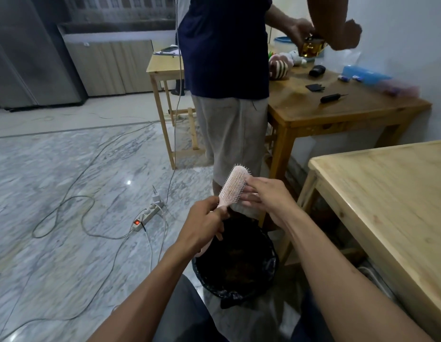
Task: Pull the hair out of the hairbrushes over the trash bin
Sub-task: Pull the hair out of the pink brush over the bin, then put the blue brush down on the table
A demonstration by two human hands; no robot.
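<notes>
A pink hairbrush [233, 185] with pale bristles is held tilted above a trash bin [235, 261] lined with a black bag. My left hand [202, 227] grips its handle at the lower end. My right hand [266, 199] rests against the right side of the brush head, fingers curled at the bristles. I cannot make out whether any hair is pinched between those fingers. Dark hair lies inside the bin.
A person [226, 82] stands just behind the bin, beside a wooden table [337, 114] with small items. A light wooden table [387, 193] is at my right. A power strip [146, 215] and cables lie on the marble floor at left.
</notes>
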